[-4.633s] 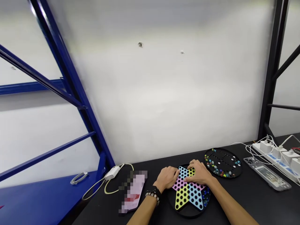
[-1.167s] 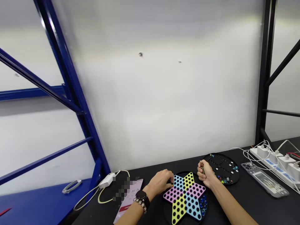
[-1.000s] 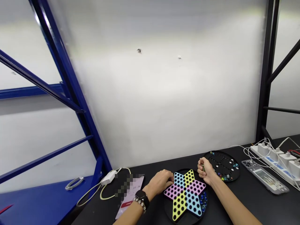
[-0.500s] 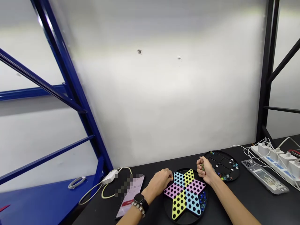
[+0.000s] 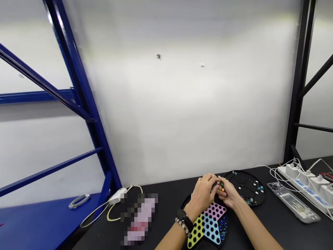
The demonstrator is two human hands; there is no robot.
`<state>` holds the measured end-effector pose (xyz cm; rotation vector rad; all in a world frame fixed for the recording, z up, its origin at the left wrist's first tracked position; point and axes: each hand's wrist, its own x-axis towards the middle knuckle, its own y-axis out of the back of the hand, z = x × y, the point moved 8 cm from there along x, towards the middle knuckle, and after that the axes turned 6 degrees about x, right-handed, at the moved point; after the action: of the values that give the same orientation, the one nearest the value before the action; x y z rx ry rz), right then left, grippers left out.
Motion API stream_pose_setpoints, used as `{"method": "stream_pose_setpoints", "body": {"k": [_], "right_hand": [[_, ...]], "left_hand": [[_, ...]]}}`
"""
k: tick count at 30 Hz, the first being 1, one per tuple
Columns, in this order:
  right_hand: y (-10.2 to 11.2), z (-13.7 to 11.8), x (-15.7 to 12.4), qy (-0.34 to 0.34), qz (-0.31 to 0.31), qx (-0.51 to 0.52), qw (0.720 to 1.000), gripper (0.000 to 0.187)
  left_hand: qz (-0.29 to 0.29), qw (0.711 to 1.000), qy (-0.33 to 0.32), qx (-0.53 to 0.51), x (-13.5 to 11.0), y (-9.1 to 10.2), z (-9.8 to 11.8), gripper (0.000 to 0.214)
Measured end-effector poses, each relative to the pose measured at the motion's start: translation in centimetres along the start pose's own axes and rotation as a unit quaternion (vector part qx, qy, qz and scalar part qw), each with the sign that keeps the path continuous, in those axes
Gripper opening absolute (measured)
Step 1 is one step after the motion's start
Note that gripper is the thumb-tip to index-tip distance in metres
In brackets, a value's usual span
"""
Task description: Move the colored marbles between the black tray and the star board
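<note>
My right hand (image 5: 229, 194) is curled around a few small marbles (image 5: 222, 187), green and orange ones showing between its fingers. My left hand (image 5: 204, 192), with a dark watch and a beaded bracelet on its wrist, meets it with bent fingers at those marbles; whether a marble sits in the left fingertips I cannot make out. Both hands are over the upper part of a star-shaped Chinese checkers board (image 5: 212, 225) in yellow, blue and pink with black holes. Blue marbles (image 5: 223, 227) lie in the round black tray beneath its right side. The left hand and forearm hide the board's upper left.
Behind my right hand lies a second round black board (image 5: 247, 187) with loose marbles and white dots. Further right are a grey handheld device (image 5: 293, 203) and a power strip (image 5: 299, 182) with plugs and cables. A partly blurred phone (image 5: 142, 218) and a white adapter (image 5: 118, 196) lie left.
My left hand has moved right from the board's left edge to meet my right hand. The right hand has turned, exposing marbles between its fingers. The view has shifted slightly.
</note>
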<state>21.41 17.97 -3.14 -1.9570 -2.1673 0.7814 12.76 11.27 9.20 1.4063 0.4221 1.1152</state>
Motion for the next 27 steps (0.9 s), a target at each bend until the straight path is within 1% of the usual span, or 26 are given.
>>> {"method": "stream_pose_setpoints", "body": {"k": [1,2,3,4,5,6,7,8,9,10,11,12,13,14,16,18,19,20,22,23,25,27], "right_hand": [[1.7,-1.3,0.1,0.049,0.053,-0.069,0.995,0.038],[3.4,-2.6,0.0,0.09,0.104,-0.128,0.982,0.037],[4.9,-3.7,-0.1,0.116,0.138,-0.164,0.97,0.035],[6.2,-4.4,-0.3,0.131,0.159,-0.183,0.961,0.032],[7.5,-5.2,-0.6,0.145,0.187,-0.222,0.946,0.029],[8.4,-5.8,-1.0,0.157,0.215,-0.287,0.92,0.027],[9.1,-6.3,-1.2,0.164,0.237,-0.366,0.885,0.026],[9.3,-6.7,-1.5,0.165,0.252,-0.451,0.84,0.027],[9.3,-6.8,-1.6,0.161,0.259,-0.53,0.791,0.029],[9.1,-6.8,-1.6,0.155,0.261,-0.59,0.748,0.03],[8.8,-6.7,-1.6,0.15,0.261,-0.626,0.719,0.031],[8.5,-6.7,-1.7,0.152,0.261,-0.647,0.7,0.032],[8.0,-6.7,-1.8,0.158,0.261,-0.658,0.689,0.034],[7.2,-6.7,-1.8,0.17,0.25,-0.66,0.687,0.035],[5.1,-6.1,-1.9,0.201,0.192,-0.649,0.708,0.037],[2.2,-4.9,-2.1,0.232,0.102,-0.628,0.736,0.036],[0.6,-4.2,-2.4,0.244,0.053,-0.618,0.745,0.035],[-0.9,-3.4,-2.8,0.254,0.009,-0.614,0.747,0.034],[-3.3,-2.2,-3.5,0.265,-0.053,-0.621,0.736,0.031],[-4.0,-1.8,-3.8,0.266,-0.068,-0.629,0.727,0.03],[-4.7,-1.6,-4.3,0.266,-0.066,-0.647,0.711,0.028],[-4.6,-1.9,-4.5,0.266,-0.049,-0.66,0.701,0.029]], "left_hand": [[-0.002,1.0,0.018,-0.008,-0.6,0.0,-0.3,0.022],[-0.021,0.999,0.032,-0.016,-1.3,-0.3,-0.6,0.023],[-0.056,0.997,0.037,-0.024,-2.2,-0.9,-0.8,0.028],[-0.1,0.994,0.026,-0.031,-3.2,-1.7,-0.8,0.037],[-0.139,0.989,0.001,-0.04,-4.3,-2.5,-0.6,0.05],[-0.172,0.984,-0.023,-0.05,-5.5,-3.2,-0.3,0.065],[-0.195,0.978,-0.043,-0.058,-6.5,-3.8,-0.2,0.078],[-0.21,0.974,-0.054,-0.062,-7.3,-4.2,-0.1,0.085],[-0.22,0.972,-0.059,-0.061,-7.9,-4.5,-0.2,0.086],[-0.226,0.971,-0.061,-0.055,-8.2,-4.6,-0.3,0.085],[-0.231,0.97,-0.063,-0.045,-8.4,-4.5,-0.4,0.081],[-0.238,0.968,-0.068,-0.033,-8.4,-4.4,-0.5,0.076],[-0.249,0.965,-0.077,-0.02,-8.3,-4.1,-0.6,0.072],[-0.262,0.961,-0.089,-0.007,-8.3,-3.8,-0.6,0.067],[-0.288,0.951,-0.114,0.017,-8.3,-3.1,-1.0,0.061],[-0.291,0.948,-0.121,0.033,-8.5,-2.3,-1.9,0.061],[-0.281,0.952,-0.118,0.037,-8.6,-2.0,-2.4,0.062],[-0.267,0.956,-0.112,0.04,-8.7,-1.6,-3.0,0.062],[-0.235,0.967,-0.09,0.049,-9.1,-1.1,-4.4,0.06],[-0.221,0.971,-0.077,0.056,-9.2,-1.0,-5.0,0.059],[-0.195,0.977,-0.044,0.073,-9.5,-0.7,-6.4,0.059],[-0.171,0.981,-0.004,0.088,-9.7,-0.3,-7.7,0.054]]}}
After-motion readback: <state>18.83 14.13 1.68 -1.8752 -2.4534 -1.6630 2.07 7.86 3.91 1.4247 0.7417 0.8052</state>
